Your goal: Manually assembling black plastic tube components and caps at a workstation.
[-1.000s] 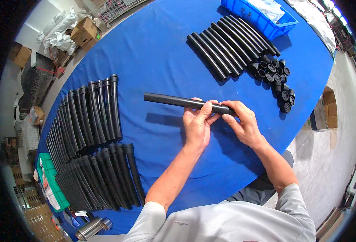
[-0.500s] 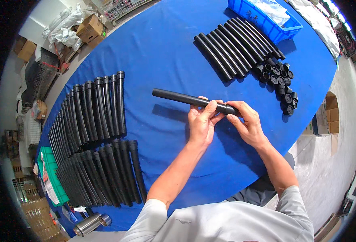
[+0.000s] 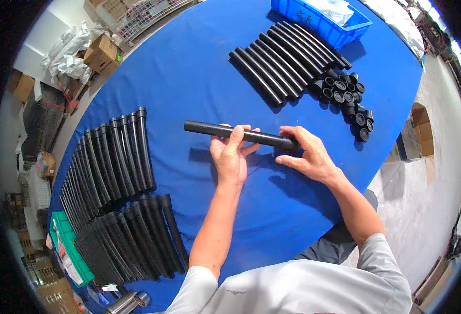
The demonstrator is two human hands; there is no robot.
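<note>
A straight black plastic tube (image 3: 201, 127) lies level above the blue cloth. My left hand (image 3: 229, 161) grips it near its middle, thumb on top and fingers beneath. A black end cap (image 3: 289, 143) sits on the tube's right end. Around that end, my right hand (image 3: 316, 159) has thumb and fingers spread; whether its palm touches the cap is hidden. Beyond my hands, several bare black tubes (image 3: 262, 71) lie side by side. A cluster of loose black caps (image 3: 349, 97) is spread at their near right.
On the left, capped tubes lie in an upper row (image 3: 145, 154) and a lower row (image 3: 172, 225). A blue crate (image 3: 353, 35) stands at the far edge, a green basket (image 3: 76, 254) at the left edge. A metal flask (image 3: 123, 303) lies at lower left.
My right hand has loosened from the capped end, its thumb and fingers now apart. My left hand has shifted along the tube, away from the cap. The view has moved slightly.
</note>
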